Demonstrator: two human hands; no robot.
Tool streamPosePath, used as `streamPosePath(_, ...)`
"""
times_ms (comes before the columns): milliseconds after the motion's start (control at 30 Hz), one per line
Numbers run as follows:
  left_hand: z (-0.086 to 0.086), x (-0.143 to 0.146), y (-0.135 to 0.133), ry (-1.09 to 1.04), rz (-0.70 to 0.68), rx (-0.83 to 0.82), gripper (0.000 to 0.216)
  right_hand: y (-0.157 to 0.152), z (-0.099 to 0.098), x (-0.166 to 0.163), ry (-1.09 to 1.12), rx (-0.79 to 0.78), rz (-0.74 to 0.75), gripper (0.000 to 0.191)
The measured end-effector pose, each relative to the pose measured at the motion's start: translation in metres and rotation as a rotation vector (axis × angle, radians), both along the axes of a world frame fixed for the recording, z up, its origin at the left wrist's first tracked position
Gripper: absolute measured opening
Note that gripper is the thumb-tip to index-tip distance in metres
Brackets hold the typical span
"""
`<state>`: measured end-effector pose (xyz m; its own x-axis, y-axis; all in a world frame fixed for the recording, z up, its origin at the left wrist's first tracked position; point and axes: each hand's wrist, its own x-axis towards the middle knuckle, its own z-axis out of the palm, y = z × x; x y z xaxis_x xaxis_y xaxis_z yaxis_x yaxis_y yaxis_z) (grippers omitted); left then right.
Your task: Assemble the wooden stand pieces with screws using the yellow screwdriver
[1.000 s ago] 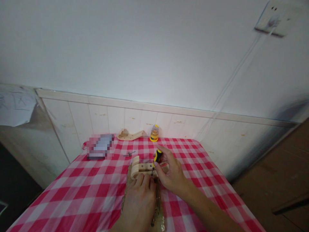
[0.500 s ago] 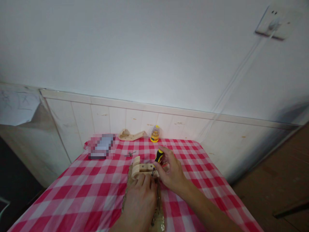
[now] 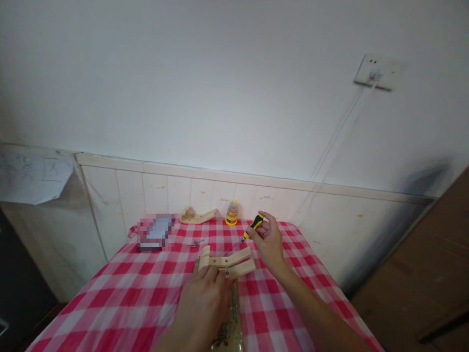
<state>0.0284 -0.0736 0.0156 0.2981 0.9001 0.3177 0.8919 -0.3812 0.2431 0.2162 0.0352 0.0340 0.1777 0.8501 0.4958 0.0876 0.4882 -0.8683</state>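
Note:
My left hand (image 3: 203, 305) lies on a light wooden assembly (image 3: 225, 261) in the middle of the red-and-white checked table (image 3: 139, 288), fingers pressed on its near edge. Its slats fan out to the right. My right hand (image 3: 269, 240) is raised off the wood, just right of it, and grips a small black-and-yellow screwdriver (image 3: 252, 227) with the tip pointing down-left. Below the assembly a clear bag (image 3: 230, 332) lies partly under my left wrist.
At the table's far edge lie another curved wooden part (image 3: 198, 215), a yellow jar of screwdriver bits (image 3: 232, 213) and a blurred flat object (image 3: 156, 231). A few loose screws (image 3: 196, 242) lie behind the assembly. A wall socket (image 3: 374, 73) with a white cable hangs at the right.
My right hand has lifted the screwdriver off the wooden assembly and moved it back and to the right. The view has tilted down a little. My left hand stays on the wood.

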Motion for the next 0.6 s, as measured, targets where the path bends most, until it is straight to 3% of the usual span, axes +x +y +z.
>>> streamPosePath(100,0.04,-0.031,0.007,-0.205,0.19,0.024,0.034,0.014,0.003,0.018,0.158,-0.121,-0.067,0.063)
streamPosePath(200,0.076,-0.07,0.03,-0.388,0.39,0.038,0.034,0.025,-0.003,0.033,0.225,-0.177,-0.132,0.062)
streamPosePath(300,0.089,-0.101,0.067,-0.54,0.426,-0.004,0.039,0.029,-0.018,0.039,0.293,-0.246,-0.169,0.051)
streamPosePath(400,0.074,-0.11,0.106,-0.466,0.392,-0.138,0.039,0.027,-0.037,0.038,0.328,-0.275,-0.2,0.047)
streamPosePath(600,0.01,-0.089,0.143,-0.302,0.346,-0.251,0.031,0.022,-0.06,0.039,0.32,-0.292,-0.207,0.049)
